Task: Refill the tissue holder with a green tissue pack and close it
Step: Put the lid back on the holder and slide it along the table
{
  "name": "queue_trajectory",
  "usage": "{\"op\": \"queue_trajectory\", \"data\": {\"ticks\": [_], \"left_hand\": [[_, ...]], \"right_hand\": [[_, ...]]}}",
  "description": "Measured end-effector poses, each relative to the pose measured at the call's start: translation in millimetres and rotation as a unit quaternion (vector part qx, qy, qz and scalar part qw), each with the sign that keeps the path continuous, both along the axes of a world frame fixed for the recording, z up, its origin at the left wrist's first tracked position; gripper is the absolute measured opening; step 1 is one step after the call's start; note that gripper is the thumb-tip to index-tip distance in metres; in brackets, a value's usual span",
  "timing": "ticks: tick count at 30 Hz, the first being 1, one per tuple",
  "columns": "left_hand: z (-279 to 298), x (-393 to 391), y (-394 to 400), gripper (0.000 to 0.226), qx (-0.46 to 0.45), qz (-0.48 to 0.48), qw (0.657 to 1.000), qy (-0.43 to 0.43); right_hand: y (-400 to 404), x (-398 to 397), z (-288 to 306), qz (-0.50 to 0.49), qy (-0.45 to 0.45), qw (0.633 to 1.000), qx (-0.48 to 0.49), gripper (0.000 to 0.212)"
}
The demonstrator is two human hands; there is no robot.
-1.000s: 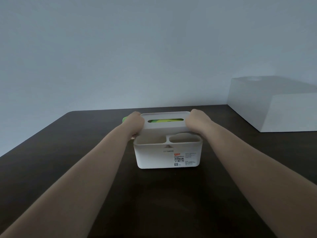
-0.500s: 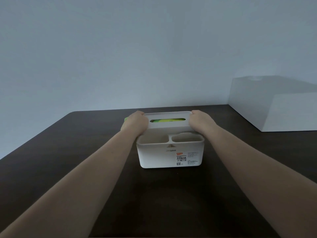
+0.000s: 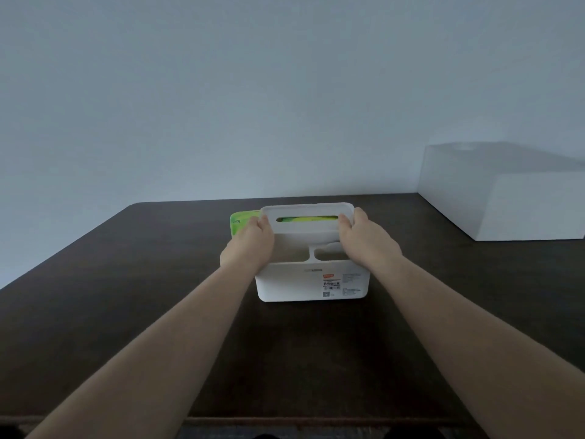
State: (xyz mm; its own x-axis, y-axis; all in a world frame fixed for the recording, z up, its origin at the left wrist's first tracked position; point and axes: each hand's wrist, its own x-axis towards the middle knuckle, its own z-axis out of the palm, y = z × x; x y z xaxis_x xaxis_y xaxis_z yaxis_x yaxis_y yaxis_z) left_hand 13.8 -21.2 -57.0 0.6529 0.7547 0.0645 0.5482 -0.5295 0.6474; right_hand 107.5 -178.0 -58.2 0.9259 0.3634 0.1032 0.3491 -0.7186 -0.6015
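Both hands are on the lid now: left hand (image 3: 250, 245) closed around the left end of the white lid (image 3: 305, 228), right hand (image 3: 364, 239) clamped on the right end, fingers curled over the edge. And the lid sits over the back section of the white tissue holder (image 3: 311, 282), whether fully seated I can't tell. Green shows through the slot, that's the green tissue pack (image 3: 307, 219) inside! Another bit of green packaging (image 3: 242, 221) pokes out just behind the left hand, beside the holder. Two front compartments are open at the top, a label on the front wall. Holder stands upright on the dark table (image 3: 126, 296), a white box (image 3: 506, 191) well apart at the far right.
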Motion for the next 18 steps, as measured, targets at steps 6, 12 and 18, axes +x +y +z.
{"op": "queue_trajectory", "data": {"ticks": [6, 12, 18], "left_hand": [[-1, 3, 6, 0.05, -0.023, -0.005, 1.0, -0.001], [10, -4, -1, 0.05, -0.065, -0.024, 0.998, -0.003], [17, -26, 4, 0.052, -0.199, -0.045, 0.979, 0.011]], "right_hand": [[0, 0, 2, 0.001, -0.007, 1.0, -0.008, 0.055], [-8, -4, 12, 0.037, 0.059, 0.997, 0.013, 0.062], [-43, -14, 22, 0.068, 0.204, 0.974, 0.069, 0.047]]}}
